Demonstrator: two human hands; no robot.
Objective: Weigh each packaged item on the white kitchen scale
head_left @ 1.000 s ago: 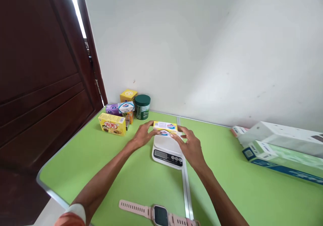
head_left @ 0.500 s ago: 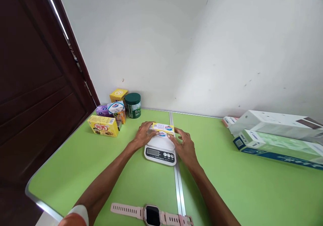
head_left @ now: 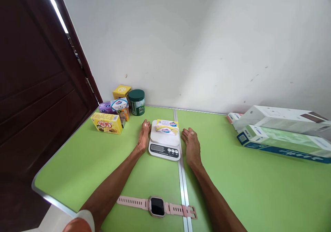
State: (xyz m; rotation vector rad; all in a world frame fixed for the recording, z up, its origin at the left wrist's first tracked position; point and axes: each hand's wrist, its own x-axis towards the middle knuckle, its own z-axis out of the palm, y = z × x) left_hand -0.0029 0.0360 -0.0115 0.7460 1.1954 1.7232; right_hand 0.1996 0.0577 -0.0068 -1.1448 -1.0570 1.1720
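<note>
A small yellow and white soap box lies on the white kitchen scale in the middle of the green table. My left hand rests flat on the table just left of the scale, fingers stretched out, holding nothing. On the other side of the scale my right hand lies flat in the same way, empty. Neither hand touches the box.
At the back left stand a yellow snack box, a purple pack, a small yellow box and a green-lidded jar. Long white and green cartons lie at the right. A pink smartwatch lies near me. A dark door is at left.
Both hands have let go of the soap box, leaving it on the scale, and have moved apart to lie flat on the table on either side.
</note>
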